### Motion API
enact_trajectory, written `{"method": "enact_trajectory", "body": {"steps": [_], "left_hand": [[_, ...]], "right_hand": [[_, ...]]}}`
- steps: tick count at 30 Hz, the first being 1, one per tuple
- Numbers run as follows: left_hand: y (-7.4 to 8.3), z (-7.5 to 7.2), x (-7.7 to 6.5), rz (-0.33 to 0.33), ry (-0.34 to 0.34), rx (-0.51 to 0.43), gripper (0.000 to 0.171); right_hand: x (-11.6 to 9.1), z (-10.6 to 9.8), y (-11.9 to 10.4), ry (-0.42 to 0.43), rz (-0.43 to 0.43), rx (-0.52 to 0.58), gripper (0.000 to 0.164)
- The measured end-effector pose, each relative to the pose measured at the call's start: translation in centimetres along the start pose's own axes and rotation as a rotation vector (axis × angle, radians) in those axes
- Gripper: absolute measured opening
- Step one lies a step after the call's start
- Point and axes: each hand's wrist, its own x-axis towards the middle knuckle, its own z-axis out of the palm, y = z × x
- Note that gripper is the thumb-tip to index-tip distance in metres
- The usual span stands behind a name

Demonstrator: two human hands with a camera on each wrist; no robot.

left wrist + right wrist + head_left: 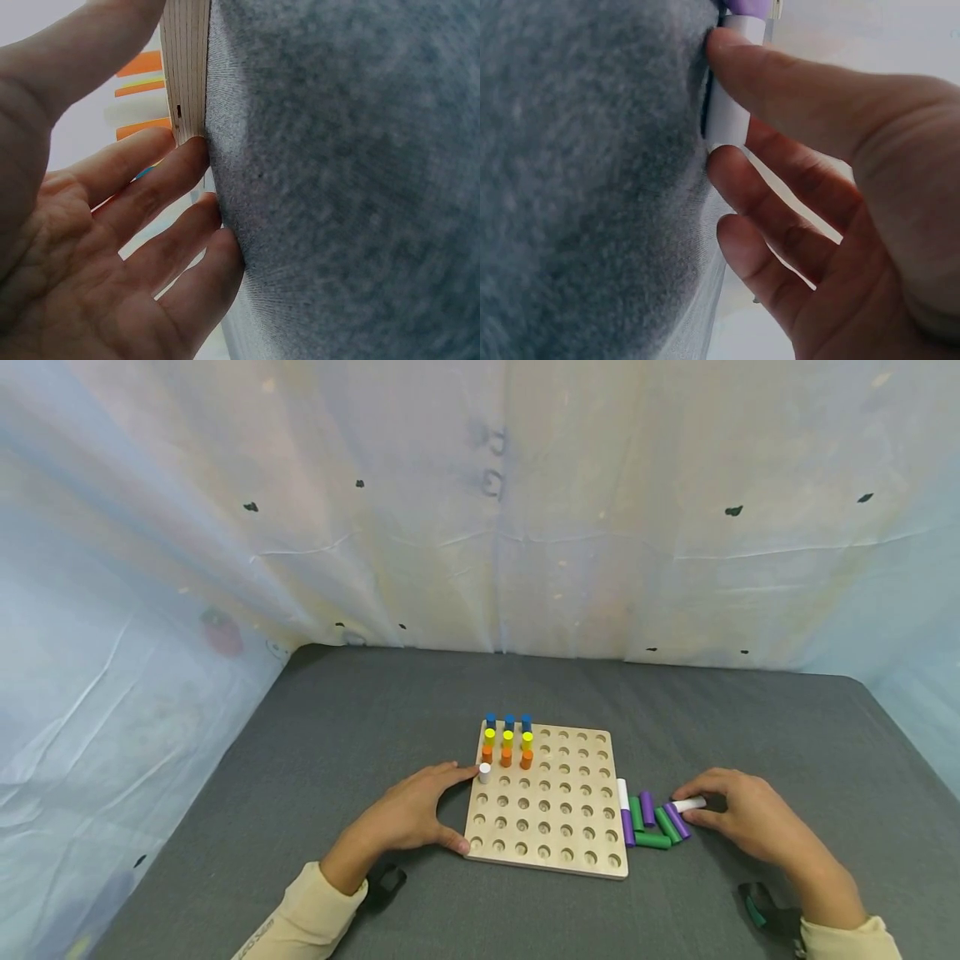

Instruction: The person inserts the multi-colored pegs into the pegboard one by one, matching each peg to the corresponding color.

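Observation:
A wooden pegboard lies on the grey cloth, with rows of blue pegs, yellow pegs and orange pegs upright at its far left. One white peg stands in the leftmost hole of the row nearer me. My left hand rests along the board's left edge, thumb at the near corner and fingertips farther up. My right hand pinches another white peg between thumb and index finger; this peg lies low at the cloth, beside a purple peg.
Between the board and my right hand lie green pegs, more purple pegs and a loose white peg against the board's right edge. A pale curtain hangs behind the table.

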Motion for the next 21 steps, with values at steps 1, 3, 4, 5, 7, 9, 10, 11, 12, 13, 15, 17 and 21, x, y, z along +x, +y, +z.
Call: {"method": "enact_trajectory", "body": {"steps": [1, 3, 4, 5, 7, 9, 10, 11, 12, 13, 15, 17, 21], "left_hand": [[-0.03, 0.01, 0.04, -0.002, -0.001, 0.001, 0.101], [-0.09, 0.04, 0.11, -0.009, -0.002, 0.001, 0.1], [-0.11, 0.07, 0.13, -0.012, -0.003, 0.0, 0.1], [-0.12, 0.1, 0.12, -0.015, -0.004, -0.002, 0.1], [-0.17, 0.17, 0.09, -0.013, -0.004, -0.005, 0.1], [-0.22, 0.24, -0.01, -0.007, -0.002, -0.009, 0.101], [-0.24, 0.28, -0.07, -0.002, -0.001, -0.012, 0.101], [-0.26, 0.32, -0.13, 0.002, 0.0, -0.014, 0.101], [-0.29, 0.34, -0.17, 0.008, 0.0, -0.018, 0.101], [-0.3, 0.37, -0.21, 0.013, 0.0, -0.02, 0.101], [-0.32, 0.4, -0.23, 0.016, -0.001, -0.023, 0.101], [-0.34, 0.39, -0.17, 0.017, 0.0, -0.021, 0.102], [-0.33, 0.29, 0.0, 0.005, 0.0, -0.014, 0.102]], "right_hand": [[0.03, 0.05, 0.03, 0.001, -0.004, 0.001, 0.016], [0.09, 0.12, 0.02, 0.003, -0.005, -0.001, 0.016], [0.13, 0.15, 0.01, 0.005, -0.003, -0.005, 0.016], [0.15, 0.17, 0.01, 0.007, -0.004, -0.006, 0.016], [0.14, 0.22, -0.04, 0.01, 0.001, -0.007, 0.016], [0.12, 0.26, -0.06, 0.009, 0.006, -0.007, 0.016], [0.11, 0.27, -0.06, 0.01, 0.01, -0.008, 0.016], [0.07, 0.28, -0.06, 0.01, 0.013, -0.004, 0.016], [0.01, 0.29, -0.11, 0.011, 0.016, -0.003, 0.016], [-0.02, 0.3, -0.13, 0.014, 0.019, -0.005, 0.016], [-0.08, 0.29, -0.25, 0.026, 0.016, -0.004, 0.017], [-0.04, 0.24, -0.41, 0.042, 0.013, -0.002, 0.018], [0.27, 0.01, -0.84, 0.059, 0.027, 0.021, 0.023]]}}
